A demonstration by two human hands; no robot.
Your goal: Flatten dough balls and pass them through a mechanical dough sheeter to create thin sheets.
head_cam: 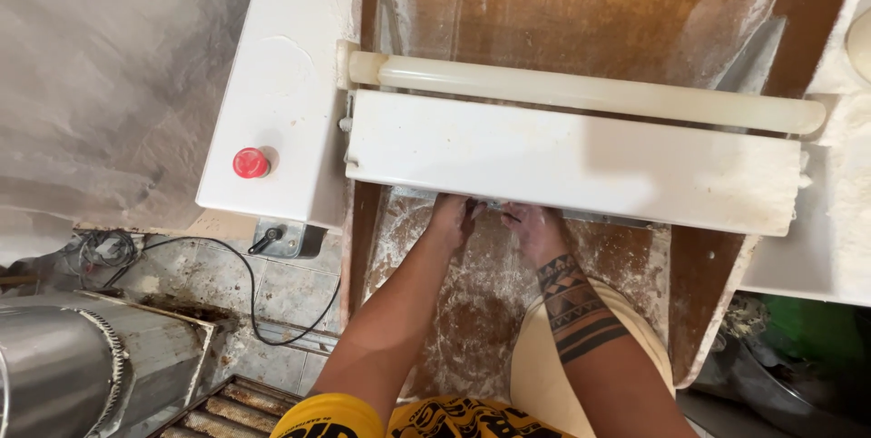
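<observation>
White dough-rolling machine (299, 84) spans a floured wooden board (472, 311); cream roller (590, 93) above its guard plate (572, 161). Left hand (451, 220) and right hand (533, 225) reach beneath the plate, fingers hidden, grip indeterminable

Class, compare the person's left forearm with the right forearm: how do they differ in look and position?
The right forearm bears dark banded tattoos; the left forearm is bare. The right forearm crosses a pale dough sheet; the left forearm does not. Both hands reach under the white guard.
</observation>
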